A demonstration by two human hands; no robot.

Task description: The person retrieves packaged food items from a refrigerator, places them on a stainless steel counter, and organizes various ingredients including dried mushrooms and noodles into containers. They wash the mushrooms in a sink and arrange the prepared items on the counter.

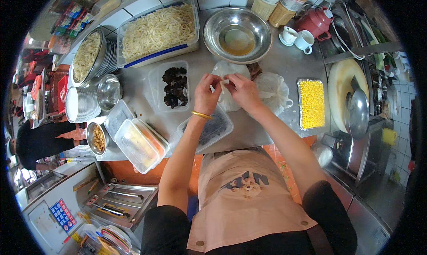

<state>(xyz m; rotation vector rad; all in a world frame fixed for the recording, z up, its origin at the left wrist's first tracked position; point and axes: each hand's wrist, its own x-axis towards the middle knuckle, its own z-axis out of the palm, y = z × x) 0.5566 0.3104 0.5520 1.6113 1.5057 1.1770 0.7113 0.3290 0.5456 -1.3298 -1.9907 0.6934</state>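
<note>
My left hand (207, 91), with a gold bangle at its wrist, pinches the gathered neck of a translucent plastic bag (230, 102). My right hand (244, 92) grips the same twisted plastic from the other side, fingertips close to the left ones. What the bag holds is hard to make out. Just right of it rests a second plastic bag (272, 90), its top bunched with a loop sticking out. Some brown food (255, 70) shows behind my right hand. Below my hands a lidded plastic container (213, 128) with dark contents is partly covered by my left forearm.
Around the steel table stand a tub of bean sprouts (160, 30), a steel basin with liquid (238, 38), a box of black fungus (175, 86), a foil tray of corn (312, 103), stacked plates (83, 104) and a cleaver (357, 85) on a round chopping board (340, 91). Another person (43, 145) stands at left.
</note>
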